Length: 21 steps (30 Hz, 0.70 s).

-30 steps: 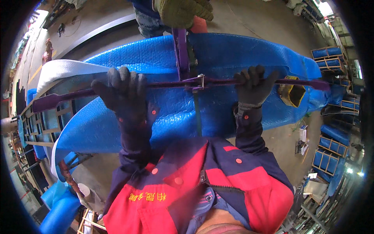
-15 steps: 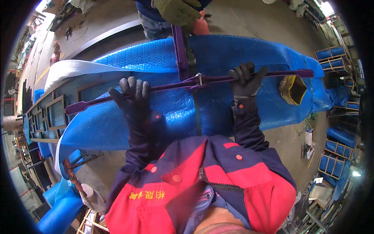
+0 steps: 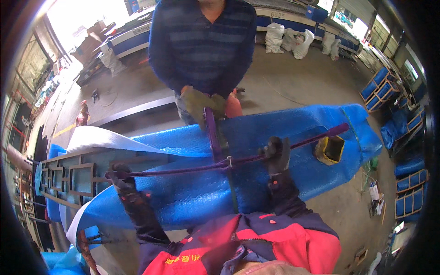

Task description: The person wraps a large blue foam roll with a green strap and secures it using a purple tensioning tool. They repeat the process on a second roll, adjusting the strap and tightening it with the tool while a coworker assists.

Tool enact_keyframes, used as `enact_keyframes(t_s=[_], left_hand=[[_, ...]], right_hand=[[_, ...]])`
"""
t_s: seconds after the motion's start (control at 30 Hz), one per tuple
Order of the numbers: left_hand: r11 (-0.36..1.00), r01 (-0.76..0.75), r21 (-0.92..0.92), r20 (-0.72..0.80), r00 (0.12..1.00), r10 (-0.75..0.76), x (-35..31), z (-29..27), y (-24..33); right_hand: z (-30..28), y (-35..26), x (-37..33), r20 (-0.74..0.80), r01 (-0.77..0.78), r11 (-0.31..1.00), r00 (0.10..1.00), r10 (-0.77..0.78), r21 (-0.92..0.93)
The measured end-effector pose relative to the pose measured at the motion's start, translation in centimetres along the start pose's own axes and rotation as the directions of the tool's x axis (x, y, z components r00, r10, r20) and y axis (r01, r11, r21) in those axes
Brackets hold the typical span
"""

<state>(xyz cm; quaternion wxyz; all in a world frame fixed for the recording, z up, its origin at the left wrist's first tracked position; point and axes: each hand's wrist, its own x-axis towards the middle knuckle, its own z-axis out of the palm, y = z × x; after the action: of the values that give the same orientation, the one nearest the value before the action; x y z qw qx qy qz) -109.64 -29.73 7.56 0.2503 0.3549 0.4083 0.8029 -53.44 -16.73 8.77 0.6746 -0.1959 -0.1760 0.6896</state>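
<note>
A long purple strapping tool (image 3: 197, 167) lies crosswise over the blue-wrapped bundle (image 3: 192, 201), one handle to each side of its middle joint. My gloved left hand (image 3: 121, 175) is closed around the far end of its left handle. The right handle is in the grip of my gloved right hand (image 3: 277, 155), partway along, with its end sticking out beyond. A green strap (image 3: 233, 195) runs across the bundle under the joint. Beyond it, a co-worker's gloved hand (image 3: 195, 101) is at the top of a second purple lever (image 3: 211, 130) that stands against the joint.
A yellow-edged hollow ring (image 3: 329, 150) sits on the bundle at right. Dark metal frames (image 3: 82, 176) protrude from the wrap at left, beside a folded white foam sheet (image 3: 110, 141). The co-worker (image 3: 201, 50) stands opposite. White sacks (image 3: 275, 37) line the far machine.
The view has tilted up, showing more of the co-worker. My left hand has slid outward to the end of the left handle. My right hand keeps its hold.
</note>
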Motion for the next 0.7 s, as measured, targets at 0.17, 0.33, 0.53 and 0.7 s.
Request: enact_keyframes(t_s=[0.17,0.33,0.53,0.7], left_hand=[[0.995,-0.006,0.097,-0.182,0.983,0.023,3.7,-1.0,6.1],[0.857,-0.22,0.466,-0.097,0.95,0.297,4.5,-0.9,5.3],[0.746,-0.113,0.656,-0.137,0.954,0.266,5.4,-6.4,0.8],[0.993,-0.062,0.096,-0.284,0.955,0.087,4.6,-7.4,-0.6]], right_hand=[[-2.8,-4.8,1.1,-0.105,0.119,0.992,0.988,-0.114,0.042],[-3.9,-7.5,2.1,0.02,0.084,0.993,0.996,-0.086,0.084],[-2.2,-6.8,1.9,0.064,0.11,0.994,0.992,-0.111,0.018],[-0.4,-7.2,2.5,0.019,0.097,0.994,0.995,-0.096,-0.053]])
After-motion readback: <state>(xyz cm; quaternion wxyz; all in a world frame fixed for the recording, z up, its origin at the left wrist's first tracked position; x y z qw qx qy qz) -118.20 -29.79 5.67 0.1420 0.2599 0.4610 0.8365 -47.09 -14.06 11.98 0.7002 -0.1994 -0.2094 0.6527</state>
